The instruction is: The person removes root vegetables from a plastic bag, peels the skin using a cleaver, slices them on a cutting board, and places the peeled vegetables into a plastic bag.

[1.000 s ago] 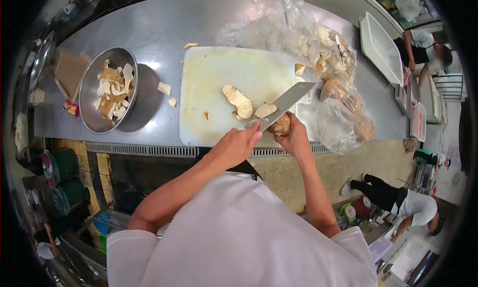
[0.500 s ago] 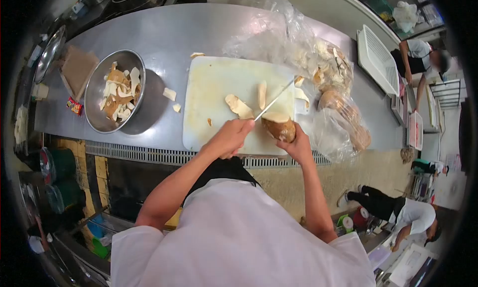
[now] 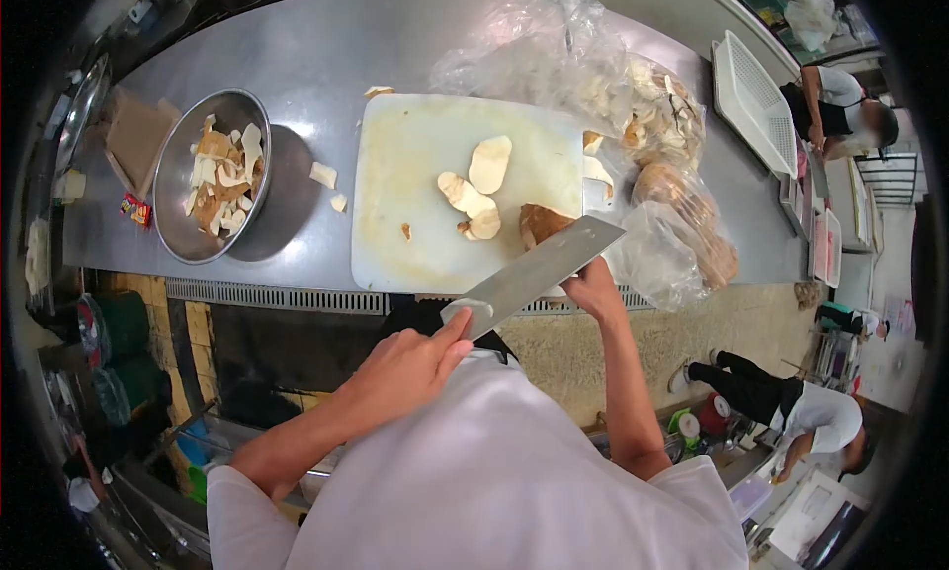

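- Left hand (image 3: 420, 367), closed on the handle end of a broad-bladed knife (image 3: 549, 268), the blade slanting up and away to the right
- Right hand (image 3: 595, 291), holding a brown-skinned vegetable (image 3: 540, 224) near the board's right side; the blade crosses in front, hiding the fingertips and part of the vegetable
- White cutting board (image 3: 405, 140), lying flat along the near edge of a metal desk (image 3: 326, 56)
- Pale slices (image 3: 490, 165) at the middle of the board, left of the vegetable: 1 upper slice, with others lying overlapped just below it; a small brown scrap (image 3: 405, 232) sits farther left
- Metal bowl (image 3: 259, 110) at the left of the desk, containing brown and cream peelings (image 3: 219, 189)
- 2 pale pieces (image 3: 322, 175) on the desk, between bowl and board
- Red packet (image 3: 136, 211) just beside the bowl, on its left
- Clear plastic bag (image 3: 662, 254) right of the board, with brown lumps inside
- White basket (image 3: 746, 95) at the desk's far right; beyond it, a person in a white top (image 3: 840, 86)
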